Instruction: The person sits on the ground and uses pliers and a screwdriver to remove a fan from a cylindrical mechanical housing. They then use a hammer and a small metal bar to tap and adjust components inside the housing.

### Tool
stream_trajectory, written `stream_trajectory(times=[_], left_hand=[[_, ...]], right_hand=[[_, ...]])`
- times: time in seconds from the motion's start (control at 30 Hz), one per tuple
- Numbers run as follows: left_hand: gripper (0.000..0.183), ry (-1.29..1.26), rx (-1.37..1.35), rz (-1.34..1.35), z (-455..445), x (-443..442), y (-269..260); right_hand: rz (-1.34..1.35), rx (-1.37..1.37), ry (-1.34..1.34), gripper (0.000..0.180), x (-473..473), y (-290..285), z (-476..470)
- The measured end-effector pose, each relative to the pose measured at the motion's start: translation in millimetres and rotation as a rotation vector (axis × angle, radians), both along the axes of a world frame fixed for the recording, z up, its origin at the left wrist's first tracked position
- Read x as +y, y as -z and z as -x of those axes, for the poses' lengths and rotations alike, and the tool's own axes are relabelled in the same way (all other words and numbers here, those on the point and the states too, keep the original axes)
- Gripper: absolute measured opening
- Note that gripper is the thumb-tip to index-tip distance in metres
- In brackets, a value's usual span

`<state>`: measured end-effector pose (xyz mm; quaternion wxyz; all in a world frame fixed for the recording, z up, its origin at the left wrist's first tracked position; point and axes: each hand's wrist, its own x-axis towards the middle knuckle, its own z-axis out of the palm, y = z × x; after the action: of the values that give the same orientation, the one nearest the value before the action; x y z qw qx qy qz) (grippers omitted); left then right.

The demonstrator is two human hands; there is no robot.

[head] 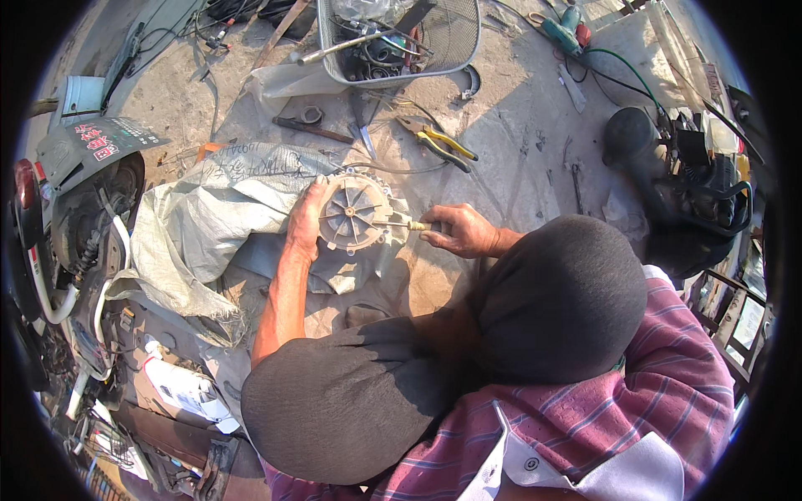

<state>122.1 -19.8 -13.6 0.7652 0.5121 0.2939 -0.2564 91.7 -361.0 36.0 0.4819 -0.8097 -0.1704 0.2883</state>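
A round, dirty metal motor housing (362,200) with radial ribs and a centre hub rests on a white woven sack (188,216). My left hand (306,219) grips its left rim, with the thumb near the top edge. In my right hand (465,230) is a screwdriver (416,226), held by its handle and pointing left. Its shaft lies across the right part of the ribbed face; whether the tip touches a rib or the hub I cannot tell. A cable runs from the top of the housing to the right.
Yellow-and-black pliers (438,143) lie beyond the housing, near a hammer-like bar (313,129) and a metal ring (311,114). A wire-mesh basket (457,53) holds tools. At upper right is a green power tool (562,32); scooter parts (94,232) crowd the left.
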Motion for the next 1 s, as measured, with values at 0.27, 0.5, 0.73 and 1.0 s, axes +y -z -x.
stream_trajectory(times=[0.27, 0.5, 0.73, 1.0], left_hand=[[0.065, 0.015, -0.001, -0.015, -1, -2, -6], [0.065, 0.037, 0.007, 0.029, -1, -1, -8], [0.065, 0.064, 0.021, 0.083, 2, 6, -3], [0.064, 0.006, -0.014, 0.018, 1, 7, -4]], right_hand=[[0.13, 0.043, -0.063, 0.039, -15, -17, -5], [0.105, 0.037, 0.076, 0.039, -17, -13, 3], [0.028, -0.06, 0.067, 0.035, -7, 3, 10], [0.002, -0.059, 0.073, 0.03, -8, 7, 10]])
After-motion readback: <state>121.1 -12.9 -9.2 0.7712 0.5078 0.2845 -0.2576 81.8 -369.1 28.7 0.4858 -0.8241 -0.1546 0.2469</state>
